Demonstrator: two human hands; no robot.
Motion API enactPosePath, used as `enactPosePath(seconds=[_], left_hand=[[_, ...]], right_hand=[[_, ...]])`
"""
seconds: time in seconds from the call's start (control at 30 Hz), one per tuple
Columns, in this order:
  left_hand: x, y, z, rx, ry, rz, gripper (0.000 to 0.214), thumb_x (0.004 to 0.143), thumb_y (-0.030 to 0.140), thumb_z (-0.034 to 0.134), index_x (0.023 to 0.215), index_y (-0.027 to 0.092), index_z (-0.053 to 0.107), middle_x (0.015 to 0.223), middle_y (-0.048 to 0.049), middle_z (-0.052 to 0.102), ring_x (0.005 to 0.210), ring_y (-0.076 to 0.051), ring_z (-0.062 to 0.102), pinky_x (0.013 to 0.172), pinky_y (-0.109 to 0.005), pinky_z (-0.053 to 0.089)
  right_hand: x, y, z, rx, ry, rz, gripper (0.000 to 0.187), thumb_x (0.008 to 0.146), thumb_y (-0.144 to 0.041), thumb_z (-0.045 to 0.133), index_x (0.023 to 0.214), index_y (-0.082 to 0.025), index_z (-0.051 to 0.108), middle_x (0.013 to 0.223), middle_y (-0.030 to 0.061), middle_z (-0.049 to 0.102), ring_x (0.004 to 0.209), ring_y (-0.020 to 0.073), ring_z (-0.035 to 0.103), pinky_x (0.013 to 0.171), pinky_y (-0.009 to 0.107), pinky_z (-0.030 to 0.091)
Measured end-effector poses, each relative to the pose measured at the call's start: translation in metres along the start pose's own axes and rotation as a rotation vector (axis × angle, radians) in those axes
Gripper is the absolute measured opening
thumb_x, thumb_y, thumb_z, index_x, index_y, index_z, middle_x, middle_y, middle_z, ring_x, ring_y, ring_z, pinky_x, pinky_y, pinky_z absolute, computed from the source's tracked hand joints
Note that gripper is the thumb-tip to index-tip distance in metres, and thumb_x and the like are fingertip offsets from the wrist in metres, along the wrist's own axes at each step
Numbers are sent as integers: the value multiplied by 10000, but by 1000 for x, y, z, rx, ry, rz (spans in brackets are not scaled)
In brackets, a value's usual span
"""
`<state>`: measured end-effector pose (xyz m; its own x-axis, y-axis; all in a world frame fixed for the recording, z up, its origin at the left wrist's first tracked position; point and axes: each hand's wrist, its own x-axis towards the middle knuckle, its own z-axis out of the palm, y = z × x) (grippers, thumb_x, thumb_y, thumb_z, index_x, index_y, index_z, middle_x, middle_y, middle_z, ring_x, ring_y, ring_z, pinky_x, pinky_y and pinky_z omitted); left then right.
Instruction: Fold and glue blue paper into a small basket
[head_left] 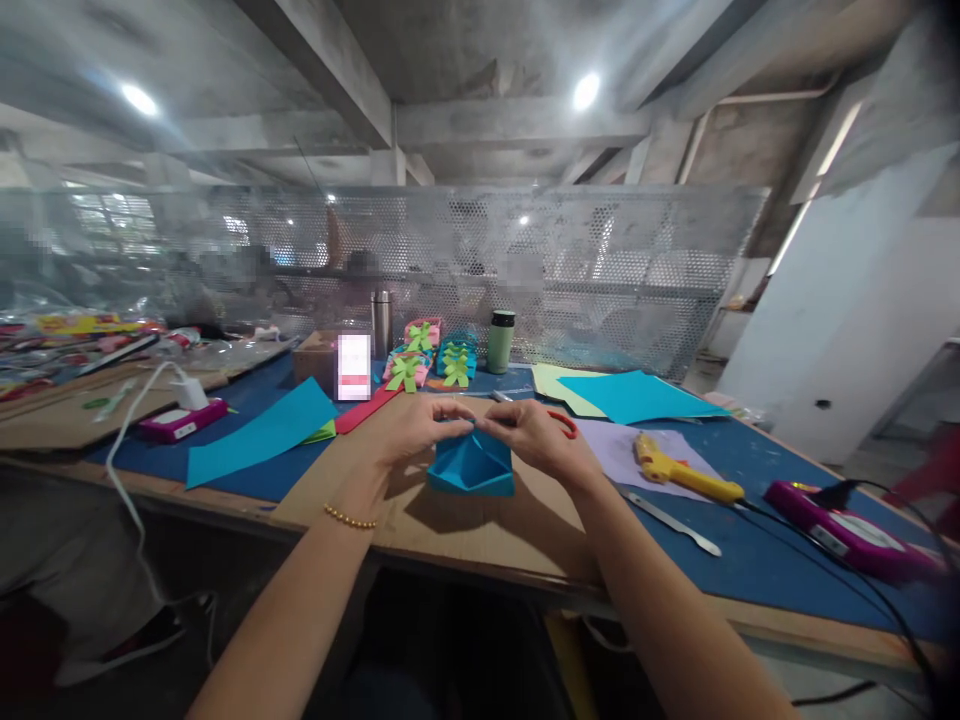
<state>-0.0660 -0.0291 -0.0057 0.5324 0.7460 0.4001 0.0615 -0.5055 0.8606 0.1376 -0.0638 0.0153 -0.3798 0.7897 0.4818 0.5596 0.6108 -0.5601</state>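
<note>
A blue folded paper box [471, 474] is held over the brown cardboard sheet, its open side facing me. My left hand [424, 428] pinches the box's upper edge from the left. From the right, my right hand [529, 432] pinches the same edge, fingertips close to the left ones. Red-handled scissors [564, 424] lie partly hidden behind my right hand. A yellow glue gun [686, 474] rests on lilac paper [609, 447] to the right, with a white flat stick [675, 524] in front of it.
Blue sheets lie left [262, 438] and back right [637, 396]. Small pink and blue boxes with green bows [409, 372] stand behind, between a steel flask [382, 322] and a green tumbler [501, 342]. Purple power strips [847, 530] with cords sit at both sides. A perforated metal screen [525, 270] closes the back.
</note>
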Motion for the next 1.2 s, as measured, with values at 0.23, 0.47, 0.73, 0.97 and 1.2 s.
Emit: enactPosePath(seconds=[0.23, 0.47, 0.73, 0.97, 1.2], left_hand=[[4, -12, -3, -30, 147, 48, 236, 751, 380, 749, 801, 151, 722, 721, -26, 660, 660, -140, 568, 608, -263, 445], [1, 7, 9, 79, 62, 63, 223, 771, 353, 726, 756, 131, 732, 673, -22, 642, 618, -132, 533, 559, -252, 395], [7, -9, -2, -222, 156, 106, 476, 852, 585, 624, 872, 122, 727, 703, -54, 653, 640, -153, 573, 626, -289, 458], [4, -14, -6, -264, 113, 66, 342, 791, 425, 752, 953, 124, 749, 751, -42, 656, 690, -142, 573, 680, -267, 442], [4, -11, -6, -278, 75, 66, 335, 774, 387, 765, 963, 110, 754, 798, -69, 697, 681, -144, 590, 680, -279, 460]], right_hand=[[1, 4, -5, -8, 72, 10, 357, 844, -430, 583, 598, -172, 600, 586, -17, 508, 572, 112, 408, 536, 238, 298], [-1, 6, -2, -45, -48, -14, 235, 860, -324, 578, 718, -173, 687, 642, -8, 594, 612, 127, 480, 557, 233, 337], [-2, 6, -17, -55, 262, -108, 202, 866, -356, 624, 806, -200, 738, 755, 20, 712, 683, 175, 604, 652, 281, 434], [-1, 10, -21, -176, 522, -277, 176, 871, -322, 638, 794, -219, 758, 754, 26, 751, 687, 181, 642, 725, 307, 464], [0, 15, -22, -177, 605, -286, 146, 874, -287, 643, 819, -220, 761, 771, 21, 757, 703, 184, 663, 731, 304, 484]])
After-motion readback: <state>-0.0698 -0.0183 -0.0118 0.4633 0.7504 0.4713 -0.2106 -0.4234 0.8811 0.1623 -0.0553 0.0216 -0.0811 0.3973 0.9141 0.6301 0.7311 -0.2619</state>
